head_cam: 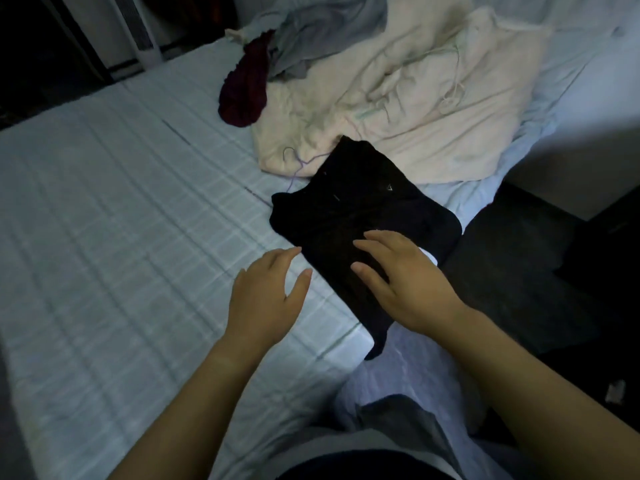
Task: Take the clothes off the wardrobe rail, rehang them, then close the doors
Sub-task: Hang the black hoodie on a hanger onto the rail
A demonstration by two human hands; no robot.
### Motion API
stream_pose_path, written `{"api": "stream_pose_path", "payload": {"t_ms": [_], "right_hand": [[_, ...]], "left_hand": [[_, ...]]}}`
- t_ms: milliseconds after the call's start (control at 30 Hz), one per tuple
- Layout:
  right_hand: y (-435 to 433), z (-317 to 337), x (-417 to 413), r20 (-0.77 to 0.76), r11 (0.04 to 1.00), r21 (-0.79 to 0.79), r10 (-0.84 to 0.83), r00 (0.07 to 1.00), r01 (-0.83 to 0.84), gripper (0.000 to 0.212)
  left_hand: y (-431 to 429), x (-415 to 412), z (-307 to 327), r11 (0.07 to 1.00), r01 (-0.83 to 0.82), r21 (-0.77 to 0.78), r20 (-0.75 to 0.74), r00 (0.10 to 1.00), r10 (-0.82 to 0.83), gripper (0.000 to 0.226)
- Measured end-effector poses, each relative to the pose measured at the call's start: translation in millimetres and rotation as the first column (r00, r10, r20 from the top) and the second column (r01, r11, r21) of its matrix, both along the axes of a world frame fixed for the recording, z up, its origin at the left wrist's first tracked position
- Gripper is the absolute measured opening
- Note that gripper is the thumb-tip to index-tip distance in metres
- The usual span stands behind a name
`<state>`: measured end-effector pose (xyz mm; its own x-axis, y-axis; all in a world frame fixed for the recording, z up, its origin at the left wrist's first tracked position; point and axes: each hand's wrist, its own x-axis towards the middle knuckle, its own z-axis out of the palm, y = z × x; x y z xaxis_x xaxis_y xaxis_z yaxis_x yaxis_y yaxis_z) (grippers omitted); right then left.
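- Both hands at lower centre: left hand (266, 292) hovers, fingers apart, empty; right hand (405, 285) spread flat on folded black garment (349, 216).
- Garment lies on pale checked bed (121, 220), below cream clothing heap (415, 98).
- Judged step: clothes off rail; rehanging next needs lifting it.

- The left hand (266, 292) is open, palm down, fingers loose and a bit curled, thumb sticking out to the right.
- The right hand (405, 282) is open too — flat, fingers spread and pointing far and left.
- Both bare arms reach in from the near edge — the hands sit near each other, not touching.
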<state>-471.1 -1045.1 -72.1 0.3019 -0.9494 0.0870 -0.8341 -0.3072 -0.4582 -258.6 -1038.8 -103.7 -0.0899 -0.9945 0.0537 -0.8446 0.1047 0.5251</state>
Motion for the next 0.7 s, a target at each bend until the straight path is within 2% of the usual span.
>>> {"api": "stream_pose_path", "payload": {"t_ms": [167,333,500,700], "right_hand": [[-120,-25,-47,0.027,0.999,0.039,0.024,0.999,-0.025,0.063],[-279,-50,-60,0.012,0.963,0.096,0.253,0.967,-0.253,0.068],[-419,-87,-61,-0.027,0.87,0.179,0.472,0.881,-0.46,0.061],[-558,-169,-35,-0.129,0.781,0.239,0.614,0.778,-0.577,0.049]], "left_hand": [[-113,-34,-25,1.0,-0.025,0.012,0.062,0.998,0.024,0.064],[-238,-65,-58,0.982,-0.139,0.13,0.158,0.98,0.117,0.059],[-351,-58,-90,0.868,-0.372,0.329,0.089,0.927,0.363,0.048],[-423,-34,-160,0.768,-0.469,0.436,0.119,0.876,0.468,0.043]]}}
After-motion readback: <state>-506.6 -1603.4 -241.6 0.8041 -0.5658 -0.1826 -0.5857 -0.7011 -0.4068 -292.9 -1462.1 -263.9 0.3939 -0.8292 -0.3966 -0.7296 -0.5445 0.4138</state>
